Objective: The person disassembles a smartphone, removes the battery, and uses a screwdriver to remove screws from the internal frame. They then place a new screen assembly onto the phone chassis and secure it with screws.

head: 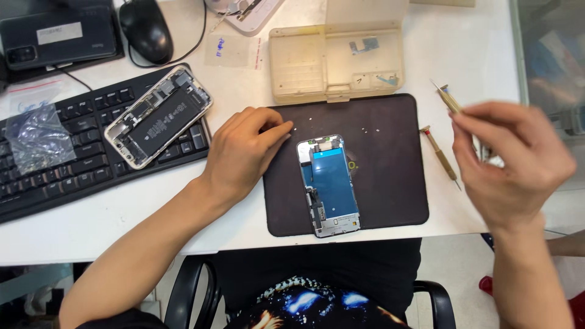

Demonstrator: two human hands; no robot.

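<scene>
Mid-repair: the left hand (244,149) rests fingers together on the dark mat (390,183) beside the phone screen (329,186); the right hand (509,161) pinches a screwdriver (450,100), needing careful aim at tiny screws

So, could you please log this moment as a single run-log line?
left hand: fingertips on dark mat | right hand: raised, holding screwdriver | phone screen assembly: on mat
</scene>
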